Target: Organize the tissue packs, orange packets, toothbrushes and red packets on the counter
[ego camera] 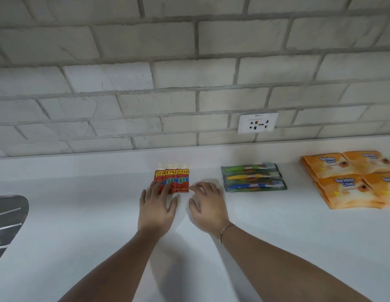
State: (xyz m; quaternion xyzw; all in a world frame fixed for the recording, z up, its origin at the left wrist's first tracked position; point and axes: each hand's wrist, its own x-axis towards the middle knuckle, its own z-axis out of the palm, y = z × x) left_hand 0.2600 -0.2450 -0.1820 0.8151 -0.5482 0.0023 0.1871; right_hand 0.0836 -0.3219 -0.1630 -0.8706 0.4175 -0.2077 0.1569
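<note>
On the white surface (pixel 80 214), left hand (pixel 158 205) flat on three red printed packets (pixel 177 179); right hand (pixel 208 205) relaxed beside them, empty. Probably squaring the row; next, nudge edges flush.

Taken from one wide-angle camera worn on the head, looking forward and down at close range over the white bench (pixel 80 225), facing the brick wall (pixel 168 73) behind it, slightly tilted so the bench's back edge rises rightward.
</note>
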